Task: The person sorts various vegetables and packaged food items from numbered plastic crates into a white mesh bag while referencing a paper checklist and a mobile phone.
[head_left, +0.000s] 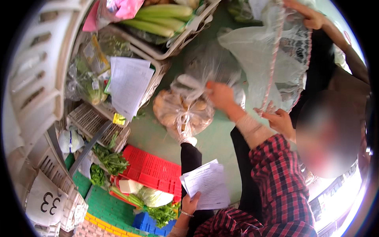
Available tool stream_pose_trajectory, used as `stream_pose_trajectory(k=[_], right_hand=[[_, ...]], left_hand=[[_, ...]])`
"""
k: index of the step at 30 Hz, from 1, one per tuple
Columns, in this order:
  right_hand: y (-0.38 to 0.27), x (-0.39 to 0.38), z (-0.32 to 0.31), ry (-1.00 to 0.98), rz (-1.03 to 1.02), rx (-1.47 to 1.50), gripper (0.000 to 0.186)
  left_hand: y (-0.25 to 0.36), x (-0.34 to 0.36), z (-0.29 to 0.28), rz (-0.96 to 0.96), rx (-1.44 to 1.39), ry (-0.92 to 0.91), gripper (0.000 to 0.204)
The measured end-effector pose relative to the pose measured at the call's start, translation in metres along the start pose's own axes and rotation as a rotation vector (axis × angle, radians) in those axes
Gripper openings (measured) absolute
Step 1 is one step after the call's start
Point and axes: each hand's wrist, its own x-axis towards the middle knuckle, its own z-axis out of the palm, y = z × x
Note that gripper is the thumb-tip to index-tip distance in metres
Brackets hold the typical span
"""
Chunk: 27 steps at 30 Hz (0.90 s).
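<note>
My left hand point(191, 203), low in the view, is closed on a stack of printed papers point(209, 185) held over my leg. My right hand point(222, 97), in a red and black plaid sleeve, reaches forward with its fingers closed at the gathered top of a clear plastic bag point(183, 112). Inside that bag are tan, rounded pieces of produce whose kind I cannot make out. The bag rests on the green floor by my foot. Just beyond it lies another clear plastic bag point(215, 63), its contents unclear.
At right, a co-worker's hands point(281, 121) hold a pale mesh sack point(258, 51) with a red-edged opening. Crates with celery point(160, 19) and bagged greens stand at upper left, with papers point(129, 85) on one. A red crate point(152, 168) and vegetables sit at lower left.
</note>
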Motion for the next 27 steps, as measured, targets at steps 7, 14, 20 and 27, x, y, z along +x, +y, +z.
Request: stream_pose_trajectory(k=[7,14,20,27], right_hand=[[-0.056,-0.148,-0.126,-0.090,0.058,0.284,0.016],[-0.112,-0.248,-0.249,-0.176,0.280,0.646,0.014],[-0.079,-0.233,-0.305,-0.096,0.299,0.822,0.016],[0.063,-0.116,-0.311,0.243,0.388,1.326,0.024]], left_hand=[[0.015,0.004,0.006,-0.280,-0.829,-0.049,0.039],[0.030,0.035,0.029,-0.149,-1.601,-0.536,0.042],[0.105,0.069,0.067,-0.031,-1.457,-0.693,0.038],[0.212,0.127,0.159,0.073,-1.358,-0.945,0.033]])
